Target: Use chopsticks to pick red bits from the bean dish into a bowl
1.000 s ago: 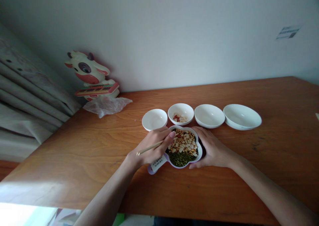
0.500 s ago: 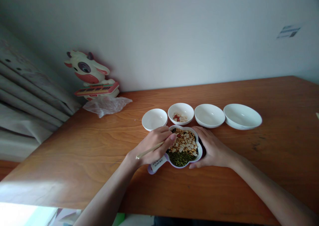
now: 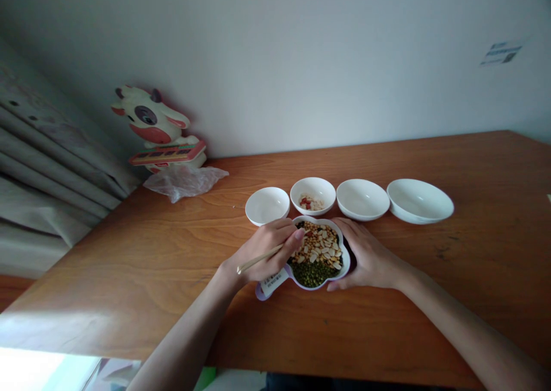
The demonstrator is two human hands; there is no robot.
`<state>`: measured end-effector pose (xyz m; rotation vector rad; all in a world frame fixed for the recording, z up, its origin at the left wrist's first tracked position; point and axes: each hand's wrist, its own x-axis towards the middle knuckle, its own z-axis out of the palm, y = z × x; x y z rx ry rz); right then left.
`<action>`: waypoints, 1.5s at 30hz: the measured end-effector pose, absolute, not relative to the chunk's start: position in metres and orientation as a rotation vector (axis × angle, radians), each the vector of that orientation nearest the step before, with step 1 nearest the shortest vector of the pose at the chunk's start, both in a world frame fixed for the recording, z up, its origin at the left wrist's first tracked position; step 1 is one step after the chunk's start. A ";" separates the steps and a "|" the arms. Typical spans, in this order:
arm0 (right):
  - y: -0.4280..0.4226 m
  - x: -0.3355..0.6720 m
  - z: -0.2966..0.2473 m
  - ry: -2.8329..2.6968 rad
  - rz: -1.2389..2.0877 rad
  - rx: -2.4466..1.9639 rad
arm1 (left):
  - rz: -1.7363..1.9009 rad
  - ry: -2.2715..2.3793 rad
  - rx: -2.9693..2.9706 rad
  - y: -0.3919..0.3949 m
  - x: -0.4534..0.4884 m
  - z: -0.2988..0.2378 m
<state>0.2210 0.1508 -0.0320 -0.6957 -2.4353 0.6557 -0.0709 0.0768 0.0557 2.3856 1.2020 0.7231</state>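
A flower-shaped white bowl (image 3: 344, 273) with a purple rim sits near the table's front, filled with mixed beans and seeds: pale seeds, yellow beans, green beans. My left hand (image 3: 264, 251) is closed on a pair of wooden chopsticks (image 3: 257, 259), whose tips reach over the bowl's left side. My right hand (image 3: 369, 258) cups the bowl's right side, fingers curved against its wall. Just behind stand a row of white bowls: an empty one (image 3: 267, 205), one (image 3: 313, 191) holding a few pale and red seeds, another empty one (image 3: 362, 198) and a wider empty one (image 3: 419, 200).
The wooden table (image 3: 172, 264) runs to a white wall. A cow-shaped toy (image 3: 157, 128) and a crumpled clear plastic bag (image 3: 184, 180) sit at the back left corner. A grey curtain (image 3: 47, 173) hangs at left. A white label (image 3: 272, 282) lies under the flower bowl's left side.
Almost nothing has changed; both hands stay at the bowl, with only a slight shift of the chopsticks and the view.
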 end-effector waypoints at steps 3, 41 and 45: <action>0.151 0.221 -0.032 -2.435 0.654 -0.695 | 0.761 1.198 2.411 0.076 -0.070 0.056; 0.151 0.222 -0.035 -2.428 0.630 -0.677 | 0.782 1.248 2.173 0.073 -0.070 0.059; 0.151 0.222 -0.035 -2.419 0.639 -0.703 | 0.802 1.247 2.166 0.073 -0.067 0.057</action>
